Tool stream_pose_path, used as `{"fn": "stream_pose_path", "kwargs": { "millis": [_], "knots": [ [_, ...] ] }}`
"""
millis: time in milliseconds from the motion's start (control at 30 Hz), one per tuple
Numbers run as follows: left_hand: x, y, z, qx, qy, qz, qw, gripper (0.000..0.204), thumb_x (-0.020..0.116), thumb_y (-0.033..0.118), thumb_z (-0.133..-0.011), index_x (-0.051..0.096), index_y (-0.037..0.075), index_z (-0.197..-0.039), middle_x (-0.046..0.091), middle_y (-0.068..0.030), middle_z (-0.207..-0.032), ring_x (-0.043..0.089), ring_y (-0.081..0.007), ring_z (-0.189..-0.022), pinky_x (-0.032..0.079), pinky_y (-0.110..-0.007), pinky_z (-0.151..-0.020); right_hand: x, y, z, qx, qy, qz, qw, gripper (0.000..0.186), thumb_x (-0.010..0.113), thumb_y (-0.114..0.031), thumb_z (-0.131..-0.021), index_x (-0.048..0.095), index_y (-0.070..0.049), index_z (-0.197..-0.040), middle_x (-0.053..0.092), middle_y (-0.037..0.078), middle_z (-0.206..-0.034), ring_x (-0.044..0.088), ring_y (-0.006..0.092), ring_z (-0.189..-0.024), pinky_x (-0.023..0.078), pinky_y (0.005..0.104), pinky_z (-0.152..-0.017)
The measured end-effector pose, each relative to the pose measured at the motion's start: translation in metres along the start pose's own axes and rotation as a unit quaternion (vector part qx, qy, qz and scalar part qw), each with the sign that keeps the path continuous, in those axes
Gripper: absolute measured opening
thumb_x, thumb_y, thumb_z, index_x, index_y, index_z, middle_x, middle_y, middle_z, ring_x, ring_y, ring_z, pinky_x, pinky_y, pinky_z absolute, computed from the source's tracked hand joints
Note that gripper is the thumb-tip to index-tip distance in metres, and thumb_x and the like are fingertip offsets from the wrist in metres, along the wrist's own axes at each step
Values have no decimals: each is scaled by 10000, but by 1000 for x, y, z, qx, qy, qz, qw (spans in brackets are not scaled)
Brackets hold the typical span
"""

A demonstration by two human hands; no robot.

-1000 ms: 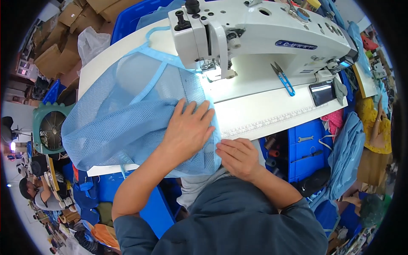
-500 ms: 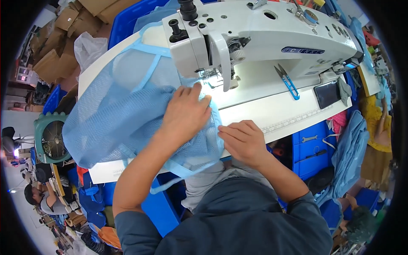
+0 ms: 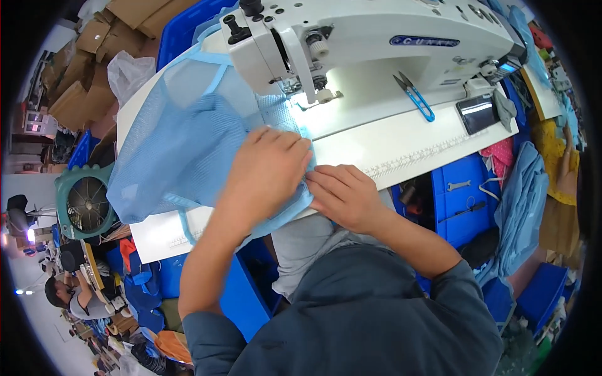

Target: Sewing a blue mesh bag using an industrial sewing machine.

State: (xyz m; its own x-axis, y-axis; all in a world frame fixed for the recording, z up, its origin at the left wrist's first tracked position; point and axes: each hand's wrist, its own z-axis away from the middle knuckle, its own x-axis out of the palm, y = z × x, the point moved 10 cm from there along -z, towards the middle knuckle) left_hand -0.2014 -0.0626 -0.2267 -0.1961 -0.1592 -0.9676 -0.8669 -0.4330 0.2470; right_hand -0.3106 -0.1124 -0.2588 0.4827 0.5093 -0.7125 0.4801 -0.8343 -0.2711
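Note:
Light blue mesh fabric [image 3: 182, 138] with a paler blue binding along its edges lies bunched on the white table, its far part under the needle area of a white sewing machine [image 3: 376, 37]. With fingers curled together, my left hand [image 3: 266, 166] grips the mesh near its right edge, just on my side of the lit presser foot [image 3: 293, 88]. Close beside it, my right hand [image 3: 345, 197] pinches the bound edge of the same fabric between thumb and fingers. The fingertips of both hands nearly meet, and the cloth beneath my left palm is hidden.
Blue-handled scissors [image 3: 415, 99] and a dark phone [image 3: 478, 114] lie right of the machine. A ruler strip [image 3: 407, 160] runs along the table's front. Below sits a blue tray [image 3: 461, 194] with a wrench. At the left are a green fan [image 3: 86, 202] and another person [image 3: 78, 294].
My left hand has drawn back from the presser foot toward me, nearer my right hand. The fabric's loose near edge has been gathered up under my hands. The view has shifted slightly.

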Motion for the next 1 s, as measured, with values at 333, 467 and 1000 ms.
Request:
{"fn": "stream_pose_path", "kwargs": {
  "millis": [333, 467, 1000],
  "knots": [
    [36, 1, 13, 21, 61, -83, 994, 317, 694, 144, -993, 715, 27, -1287, 722, -95, -1274, 666, -305, -1009, 553, -430, -949, -3, -11, 20, 49, -8, -13, 999, 321, 810, -153, -886, 746, -34, -1178, 742, 86, -1232, 682, 253, -1136, 537, 405, -925],
    [36, -8, 6, 12, 33, -36, 999, 364, 705, 160, -985, 701, 20, -1321, 708, -93, -1308, 657, -314, -995, 558, -440, -918, 4, -6, 21, 44, -40, 31, 998, 384, 778, -190, -908, 729, -47, -1261, 697, 71, -1339, 627, 260, -1208, 495, 441, -1008],
    [33, -26, -15, 24, 71, -143, 987, 382, 715, 232, -969, 680, 40, -1297, 678, -79, -1313, 655, -277, -1026, 534, -410, -911, 15, 21, -6, 93, -19, 10, 995, 277, 710, -30, -844, 769, 14, -1111, 727, 69, -1317, 640, 272, -1106, 510, 442, -939]
  ]
}}
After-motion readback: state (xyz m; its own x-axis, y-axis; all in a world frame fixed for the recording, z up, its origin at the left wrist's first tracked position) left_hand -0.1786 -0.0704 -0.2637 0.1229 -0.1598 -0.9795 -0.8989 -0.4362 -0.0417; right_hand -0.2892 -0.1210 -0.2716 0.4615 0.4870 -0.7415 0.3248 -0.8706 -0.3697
